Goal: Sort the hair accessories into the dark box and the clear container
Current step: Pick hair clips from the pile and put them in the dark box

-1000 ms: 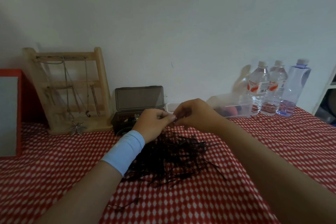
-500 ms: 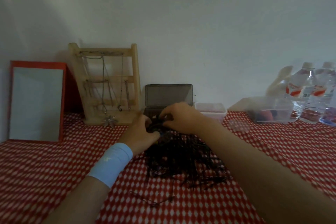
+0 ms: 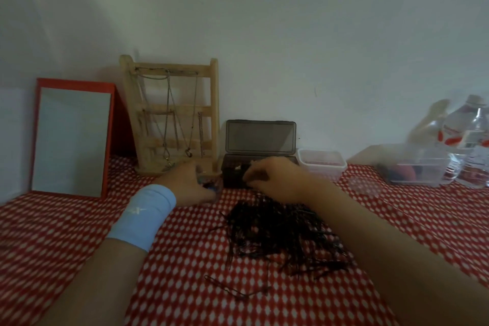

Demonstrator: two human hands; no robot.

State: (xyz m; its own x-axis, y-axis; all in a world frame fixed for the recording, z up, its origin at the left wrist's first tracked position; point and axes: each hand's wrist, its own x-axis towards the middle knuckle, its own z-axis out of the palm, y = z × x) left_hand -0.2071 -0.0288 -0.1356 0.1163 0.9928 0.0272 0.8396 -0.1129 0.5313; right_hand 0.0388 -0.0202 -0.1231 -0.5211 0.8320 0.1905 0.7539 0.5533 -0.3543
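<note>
A mirror [image 3: 71, 137] and necklace rack [image 3: 172, 114] stand at the left. The left hand [image 3: 190, 185] is beside the open dark box [image 3: 260, 140], and the right hand [image 3: 275, 180] is at the box's front. Both have curled fingers, but blur hides any grip. Hairpins [image 3: 280, 230] are piled on the worktop [image 3: 53, 233] below the hands, and the clear container [image 3: 321, 164] is to the right of the box.

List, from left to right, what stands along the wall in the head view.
mirror → rack → dark box → small tub → clear container → bottles
</note>
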